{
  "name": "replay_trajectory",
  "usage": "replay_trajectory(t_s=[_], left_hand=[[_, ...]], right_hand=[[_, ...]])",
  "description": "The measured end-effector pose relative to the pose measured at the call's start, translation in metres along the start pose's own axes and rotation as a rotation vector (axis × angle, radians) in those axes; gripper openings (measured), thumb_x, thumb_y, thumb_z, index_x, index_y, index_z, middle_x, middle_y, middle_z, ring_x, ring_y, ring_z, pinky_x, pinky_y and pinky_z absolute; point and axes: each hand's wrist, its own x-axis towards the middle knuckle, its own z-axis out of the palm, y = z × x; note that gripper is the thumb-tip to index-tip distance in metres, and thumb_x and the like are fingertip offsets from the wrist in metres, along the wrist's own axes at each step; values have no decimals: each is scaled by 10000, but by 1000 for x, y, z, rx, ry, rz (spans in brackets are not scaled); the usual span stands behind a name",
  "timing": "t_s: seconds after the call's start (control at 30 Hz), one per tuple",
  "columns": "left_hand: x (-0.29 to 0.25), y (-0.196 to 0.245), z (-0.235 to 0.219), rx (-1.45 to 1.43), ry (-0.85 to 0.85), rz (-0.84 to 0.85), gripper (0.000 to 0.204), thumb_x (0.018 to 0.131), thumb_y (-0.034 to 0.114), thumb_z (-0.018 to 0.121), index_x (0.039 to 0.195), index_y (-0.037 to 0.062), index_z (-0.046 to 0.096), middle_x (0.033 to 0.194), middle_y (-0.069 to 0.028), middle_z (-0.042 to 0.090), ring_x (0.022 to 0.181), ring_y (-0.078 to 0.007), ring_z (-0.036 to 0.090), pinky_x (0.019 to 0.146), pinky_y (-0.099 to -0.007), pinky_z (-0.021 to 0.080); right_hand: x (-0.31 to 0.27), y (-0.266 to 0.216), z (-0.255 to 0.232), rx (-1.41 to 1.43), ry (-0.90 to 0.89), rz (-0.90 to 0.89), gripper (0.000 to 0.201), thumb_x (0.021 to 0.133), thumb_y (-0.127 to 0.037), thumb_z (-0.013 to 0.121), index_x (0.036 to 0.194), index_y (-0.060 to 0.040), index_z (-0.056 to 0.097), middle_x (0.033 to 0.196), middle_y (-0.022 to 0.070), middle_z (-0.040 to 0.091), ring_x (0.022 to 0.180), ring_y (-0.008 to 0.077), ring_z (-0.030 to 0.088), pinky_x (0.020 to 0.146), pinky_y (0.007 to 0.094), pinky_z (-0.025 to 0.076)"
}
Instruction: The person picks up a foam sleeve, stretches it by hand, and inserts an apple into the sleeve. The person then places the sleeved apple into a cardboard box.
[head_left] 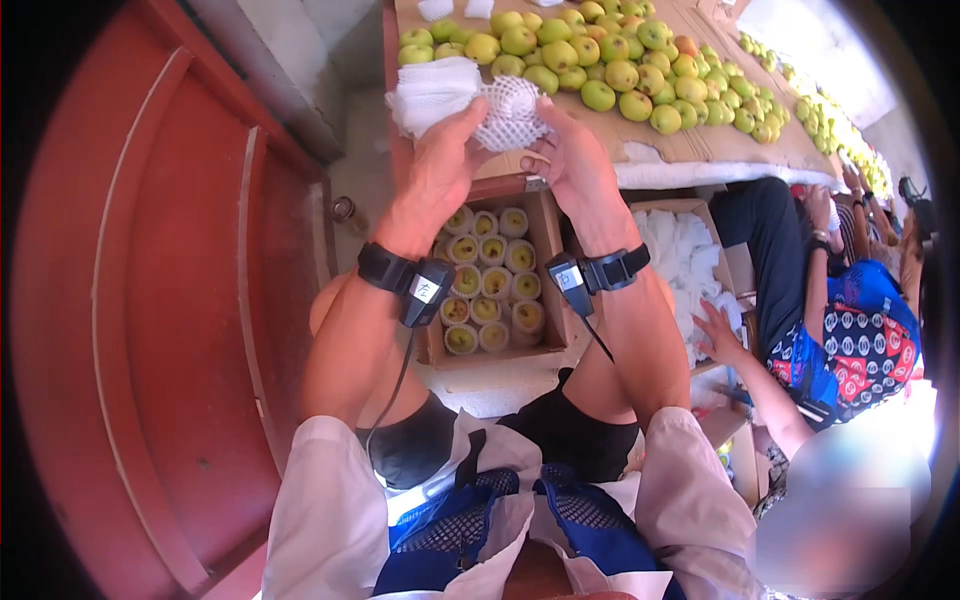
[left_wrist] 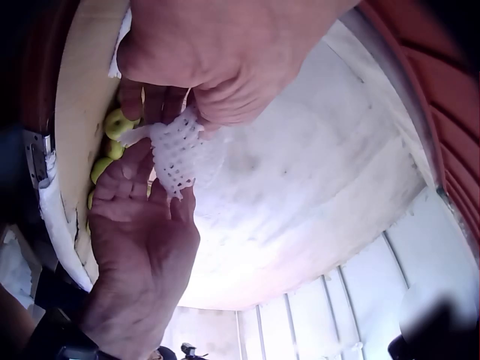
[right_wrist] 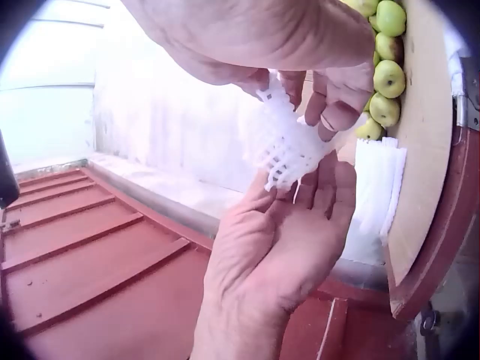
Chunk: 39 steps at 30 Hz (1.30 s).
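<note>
white shirt (head_left: 325,495) cloth lay nearest my head view. i saw the left hand (head_left: 445,155) and the right hand (head_left: 580,170) slightly apart, each gripping one side of the white foam net (head_left: 511,115) between them. it was near the cardboard-topped table (head_left: 598,138), by a white foam stack (head_left: 436,88) and green apples (head_left: 597,95). wrapped apples (head_left: 494,283) sat in an open box (head_left: 548,225).

Visibility finding: partial obstruction.
Foam net (head_left: 511,112) appears to hide some fingertips of the left hand (head_left: 445,155). Bystander's head (head_left: 840,510) is blurred. Apple pile (head_left: 620,75) is cut off by the head view's top edge.
</note>
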Motion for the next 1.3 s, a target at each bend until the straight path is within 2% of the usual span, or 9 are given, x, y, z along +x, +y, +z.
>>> replay_trajectory(t_s=[0.17,0.3,0.5,0.7,0.87,1.07,1.17,1.2,1.3], left_hand=[[0,1,-1,-123,-59,41,417,981,70,632,1379,31,514,1308,-87,620,1223,-225,593,1061,-447,491],[5,-1,-6,66,-131,-11,236,955,118,672,1157,-3,654,1147,-66,677,1076,-159,624,963,-305,495],[1,3,-19,571,-51,1,185,974,169,658,1114,49,668,1101,-7,669,1014,-85,601,876,-268,483],[3,-2,-25,101,62,-118,191,990,148,640,1164,69,628,1170,-33,656,1050,-148,620,934,-351,499],[1,-2,-15,-115,107,-120,379,974,103,634,1345,87,555,1261,-28,632,1142,-201,605,985,-423,484],[10,-10,-26,-299,-40,-137,432,984,138,612,1402,75,525,1298,-52,621,1173,-211,597,1019,-400,473],[6,-7,-12,-127,29,-82,352,1005,155,591,1343,62,573,1201,-20,653,1000,-135,599,770,-289,452],[8,-6,-17,-129,-3,-92,304,1007,149,587,1297,60,596,1142,-2,657,927,-107,575,674,-264,398],[8,-7,-25,-134,-113,-103,268,1007,140,584,1260,52,604,1091,-6,659,903,-112,578,660,-268,412]], right_hand=[[0,-4,-3,176,-21,67,263,1047,-321,564,1210,-116,592,1100,18,666,953,153,597,780,326,476],[2,-8,-9,258,-19,82,280,1052,-336,562,1210,-107,593,1107,31,672,981,168,611,827,339,496],[10,-2,-15,286,-28,27,344,1076,-370,504,1267,-92,568,1243,79,605,1113,212,557,948,406,435],[11,1,-17,295,-1,40,276,1079,-360,512,1210,-131,594,1166,26,663,1046,194,608,915,391,476],[13,6,-14,268,0,51,290,1076,-361,515,1217,-120,595,1161,23,667,1040,195,609,888,383,480],[22,21,-26,275,-157,60,324,1082,-381,489,1225,-108,589,1177,32,660,1033,200,607,880,380,486],[10,18,-15,267,-160,55,344,1094,-379,452,1249,-101,580,1169,20,657,998,183,599,850,371,472],[3,13,-8,254,-93,71,342,1099,-374,437,1255,-104,575,1161,22,656,1001,178,594,846,352,468],[8,17,-12,232,-168,46,338,1107,-360,414,1267,-105,567,1160,30,656,1025,176,601,829,341,471]])
